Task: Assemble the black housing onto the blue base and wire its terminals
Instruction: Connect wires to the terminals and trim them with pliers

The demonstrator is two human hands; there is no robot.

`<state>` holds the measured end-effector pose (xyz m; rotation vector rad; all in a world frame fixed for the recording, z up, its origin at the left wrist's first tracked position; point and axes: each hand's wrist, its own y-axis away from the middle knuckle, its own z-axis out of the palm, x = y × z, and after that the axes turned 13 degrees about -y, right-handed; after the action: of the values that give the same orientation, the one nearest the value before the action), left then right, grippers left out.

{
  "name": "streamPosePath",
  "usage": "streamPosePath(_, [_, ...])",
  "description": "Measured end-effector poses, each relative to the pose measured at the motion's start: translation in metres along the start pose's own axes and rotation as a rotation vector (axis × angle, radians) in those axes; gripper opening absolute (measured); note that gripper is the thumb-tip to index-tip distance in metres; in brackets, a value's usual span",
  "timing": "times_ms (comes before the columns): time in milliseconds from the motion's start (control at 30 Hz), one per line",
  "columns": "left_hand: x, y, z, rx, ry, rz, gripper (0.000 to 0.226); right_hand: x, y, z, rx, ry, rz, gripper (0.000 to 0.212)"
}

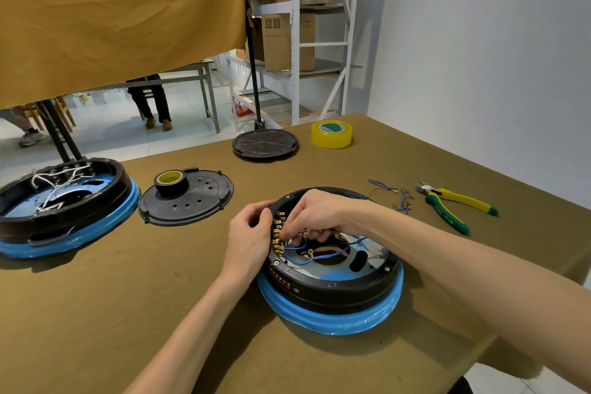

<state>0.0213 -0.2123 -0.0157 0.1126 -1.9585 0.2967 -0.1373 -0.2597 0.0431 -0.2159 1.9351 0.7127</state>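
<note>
At lower centre the black housing (332, 288) already sat on the blue base (332, 318), while the left hand (248, 238) gripped its rim and the right hand (315, 214) pinched a blue wire (319, 256) at the terminals (277, 235), spare wires (388, 190) unfitted.

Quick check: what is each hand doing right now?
Left hand: grips the black housing at its rim.
Right hand: pinches a blue wire beside the terminals.
</note>
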Motion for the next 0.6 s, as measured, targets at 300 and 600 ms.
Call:
streamPosePath(300, [0.0, 0.0, 0.0, -0.008, -0.008, -0.009, 0.029, 0.015, 0.005, 0.005, 0.081, 0.087, -0.334, 0.01])
streamPosePath(600, [0.0, -0.001, 0.005, -0.003, -0.027, 0.004, 0.03, 0.019, 0.003, 0.011, 0.106, 0.126, -0.468, 0.003])
